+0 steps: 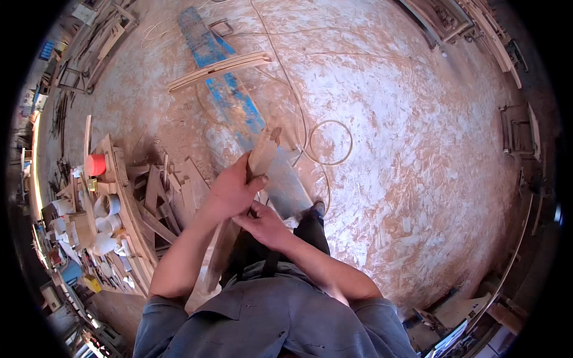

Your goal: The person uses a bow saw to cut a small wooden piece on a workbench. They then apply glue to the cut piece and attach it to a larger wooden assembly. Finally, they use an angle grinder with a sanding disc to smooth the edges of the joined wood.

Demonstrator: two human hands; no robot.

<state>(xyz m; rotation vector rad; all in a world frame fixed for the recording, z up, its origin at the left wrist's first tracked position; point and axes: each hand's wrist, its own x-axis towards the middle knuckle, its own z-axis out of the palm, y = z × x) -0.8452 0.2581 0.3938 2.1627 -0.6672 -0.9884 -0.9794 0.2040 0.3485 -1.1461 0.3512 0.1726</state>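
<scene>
A length of pale wood (261,156) slants in front of my body, its far end rough and darker. My left hand (230,188) is wrapped round its upper part, thumb lying across it. Just below, my right hand (268,228) closes on the same piece from the right side; its fingertips are partly hidden behind my left hand. The wood's lower end (219,256) comes down beside my left leg. Under the far end stretches a long narrow bench with worn blue paint (215,98). Narrow wooden strips (221,68) lie crosswise on it, apart from my hands.
To my left stands a wooden worktable (128,206) bearing a red round container (95,164), white rolls (107,213) and loose items. Wood offcuts (154,190) lean beside it. A hose or cable (296,95) crosses the dusty floor, with a loop (332,142) right of the bench.
</scene>
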